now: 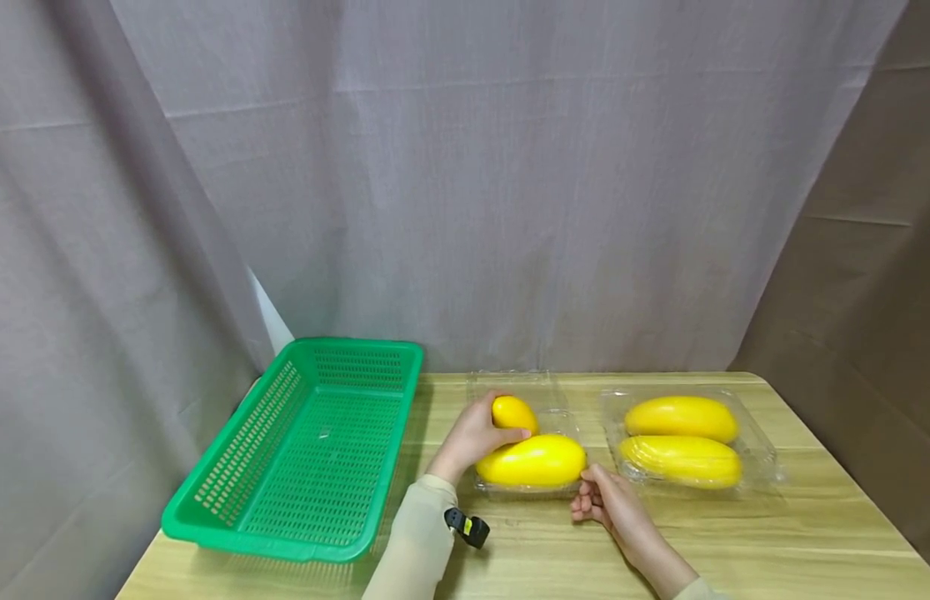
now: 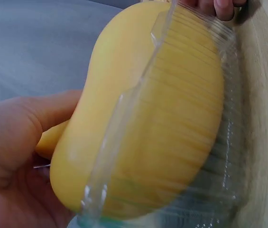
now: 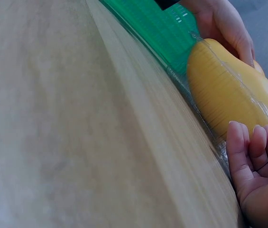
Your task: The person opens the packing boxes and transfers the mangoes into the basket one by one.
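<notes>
My left hand [image 1: 474,432] grips the rear mango [image 1: 514,412], with its thumb on the near side and its fingers mostly hidden behind. This yellow fruit sits tilted behind a larger front mango [image 1: 534,461] in an open clear plastic box [image 1: 564,423]. In the left wrist view, the front mango [image 2: 119,95] rises above the box rim [image 2: 112,128], and the left thumb [image 2: 55,109] reaches behind it. At the box's near right corner, my right hand [image 1: 613,507] pinches the rim between thumb and forefinger. Its other fingers [image 3: 259,142] are loosely curled beside the box wall.
A green plastic basket [image 1: 393,467] stands on the left of the wooden table [image 1: 525,550]. To the right lies another clear box [image 1: 761,454] with two mangoes [image 1: 681,418] under its lid. A grey curtain [image 1: 510,208] hangs along the table's back edge.
</notes>
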`<action>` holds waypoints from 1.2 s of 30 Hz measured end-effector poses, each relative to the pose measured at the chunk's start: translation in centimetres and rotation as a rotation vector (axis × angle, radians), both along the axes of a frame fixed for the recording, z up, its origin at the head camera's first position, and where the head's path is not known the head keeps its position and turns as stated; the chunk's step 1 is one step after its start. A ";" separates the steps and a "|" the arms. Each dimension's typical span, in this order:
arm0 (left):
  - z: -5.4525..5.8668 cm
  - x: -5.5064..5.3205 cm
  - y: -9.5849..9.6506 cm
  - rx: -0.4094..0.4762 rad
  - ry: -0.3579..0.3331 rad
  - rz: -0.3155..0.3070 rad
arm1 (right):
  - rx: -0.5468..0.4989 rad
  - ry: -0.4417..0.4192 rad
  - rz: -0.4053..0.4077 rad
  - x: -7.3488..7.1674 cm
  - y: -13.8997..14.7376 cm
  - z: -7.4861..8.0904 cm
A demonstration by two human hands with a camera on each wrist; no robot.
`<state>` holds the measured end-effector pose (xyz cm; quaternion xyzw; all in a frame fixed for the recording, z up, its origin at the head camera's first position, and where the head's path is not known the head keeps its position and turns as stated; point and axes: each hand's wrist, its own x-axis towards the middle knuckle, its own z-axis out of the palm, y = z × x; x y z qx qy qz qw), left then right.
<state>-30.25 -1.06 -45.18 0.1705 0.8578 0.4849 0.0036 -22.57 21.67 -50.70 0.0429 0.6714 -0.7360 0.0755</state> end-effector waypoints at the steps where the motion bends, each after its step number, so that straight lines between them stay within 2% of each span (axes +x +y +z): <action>1: 0.1 0.1 0.1 -0.015 0.009 0.012 | 0.000 0.000 0.001 0.0 0.0 0.0; 11: 1.0 1.4 0.3 -0.150 0.084 0.099 | 0.010 -0.035 0.020 0.5 -0.3 -0.5; 15: 2.0 1.7 0.5 -0.160 0.137 0.119 | 0.006 -0.025 0.024 0.4 -0.2 -0.5; 23: 4.5 2.1 0.6 -0.157 0.195 0.104 | -0.009 -0.007 0.016 0.1 -0.1 -0.3; 28: 7.4 2.4 0.5 -0.104 0.299 0.115 | -0.012 -0.010 -0.013 0.1 -0.1 0.0; 32: 10.5 2.6 0.2 -0.055 0.379 0.164 | -0.005 -0.017 -0.026 0.1 0.0 0.2; 36: 13.8 2.9 -0.3 0.018 0.424 0.191 | 0.006 -0.015 -0.024 0.2 0.0 0.2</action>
